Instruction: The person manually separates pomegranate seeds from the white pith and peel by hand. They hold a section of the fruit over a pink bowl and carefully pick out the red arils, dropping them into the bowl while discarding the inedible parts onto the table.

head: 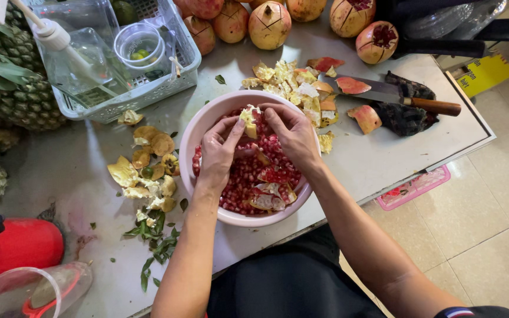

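A pink bowl [207,121] full of red pomegranate seeds stands at the counter's front edge. Both hands work over it. My left hand [219,152] and my right hand [293,134] together pinch a pale piece of pomegranate rind with pith [248,118] above the seeds. More rind chunks [269,197] lie inside the bowl on the seeds. Both forearms reach in from the bottom of the view.
Pale peel scraps [293,88] lie behind the bowl. A knife [384,94] rests on a dark cloth at right. Whole pomegranates [269,25] line the back. A white basket [148,94], pineapples [25,100], citrus peels [148,159] and a red appliance [22,244] stand left.
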